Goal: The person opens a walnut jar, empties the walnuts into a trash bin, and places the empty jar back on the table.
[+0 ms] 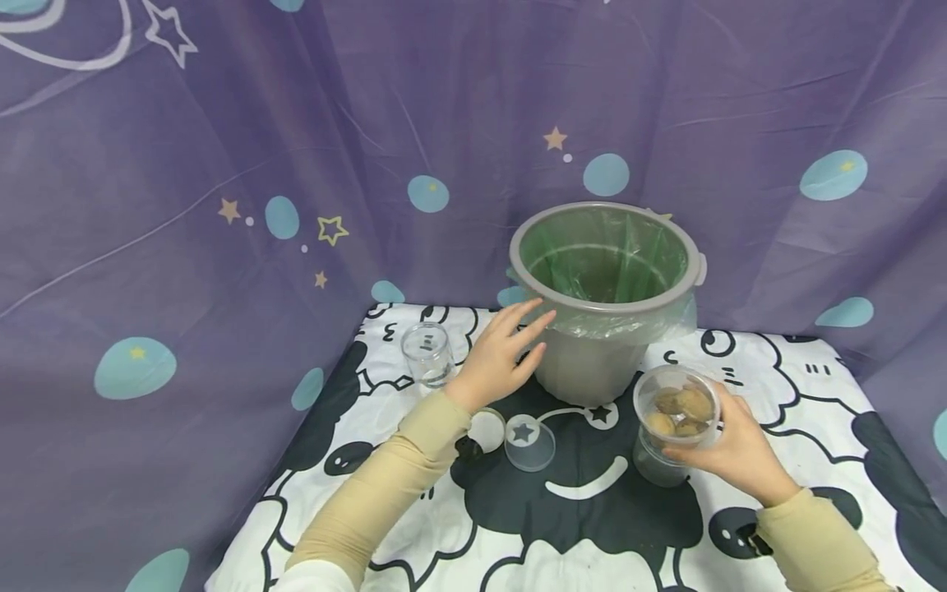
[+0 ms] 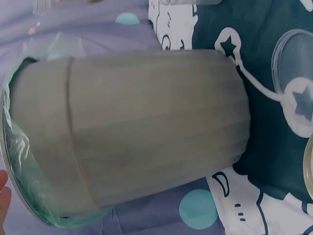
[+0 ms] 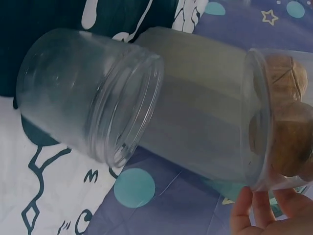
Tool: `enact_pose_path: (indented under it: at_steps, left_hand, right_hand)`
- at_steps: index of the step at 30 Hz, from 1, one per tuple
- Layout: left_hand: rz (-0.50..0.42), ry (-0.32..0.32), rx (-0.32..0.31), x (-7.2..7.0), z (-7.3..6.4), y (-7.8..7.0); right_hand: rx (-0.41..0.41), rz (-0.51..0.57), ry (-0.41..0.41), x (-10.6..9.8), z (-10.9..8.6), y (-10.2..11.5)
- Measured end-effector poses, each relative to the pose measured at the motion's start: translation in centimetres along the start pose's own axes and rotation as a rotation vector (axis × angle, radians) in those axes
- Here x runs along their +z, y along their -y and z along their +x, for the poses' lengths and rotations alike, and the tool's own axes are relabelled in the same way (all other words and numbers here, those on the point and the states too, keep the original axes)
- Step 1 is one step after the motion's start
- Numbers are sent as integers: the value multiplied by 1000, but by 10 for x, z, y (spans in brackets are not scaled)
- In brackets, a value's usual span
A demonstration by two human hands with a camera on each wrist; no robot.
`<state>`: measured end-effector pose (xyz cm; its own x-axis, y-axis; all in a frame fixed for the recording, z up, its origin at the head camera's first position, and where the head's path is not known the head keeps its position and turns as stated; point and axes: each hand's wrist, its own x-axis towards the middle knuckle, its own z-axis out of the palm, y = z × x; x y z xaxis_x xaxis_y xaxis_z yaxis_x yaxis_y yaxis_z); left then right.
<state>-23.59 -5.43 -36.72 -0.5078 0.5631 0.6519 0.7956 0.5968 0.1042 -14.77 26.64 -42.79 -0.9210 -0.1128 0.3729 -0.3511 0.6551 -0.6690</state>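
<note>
My right hand (image 1: 736,440) grips a clear plastic cup (image 1: 646,409) of brown walnuts (image 1: 694,404), thumb on the near side and fingers behind. Directly beneath the cup in the head view is a clear jar (image 1: 658,469) without a lid, standing on the cloth. The right wrist view shows that jar's threaded mouth (image 3: 129,110) facing the cup, with a gap between. My left hand (image 1: 499,358) is raised with fingers spread and straight, overlapping the near left side of a grey bin (image 1: 592,366). Only its fingertips (image 2: 4,196) show beside the bin's rim in the left wrist view.
A green bag (image 1: 651,255) lines the bin. Another clear jar (image 1: 427,358) stands at the back left. Two round lids, one clear (image 1: 536,456) and one pale (image 1: 488,432), lie on the black-and-white cloth (image 1: 584,563). Purple curtain (image 1: 459,99) hangs behind and at the sides.
</note>
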Motion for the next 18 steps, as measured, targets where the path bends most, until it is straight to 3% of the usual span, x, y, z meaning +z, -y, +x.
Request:
enact_pose_path:
  at_steps: [7,18]
  left_hand:
    - [0,8,55,0,-15,-11]
    - [-38,75,122,7,-29,-30]
  right_hand:
    - [15,-3,51,11,1,6]
    - [-29,33,93,39,5,16]
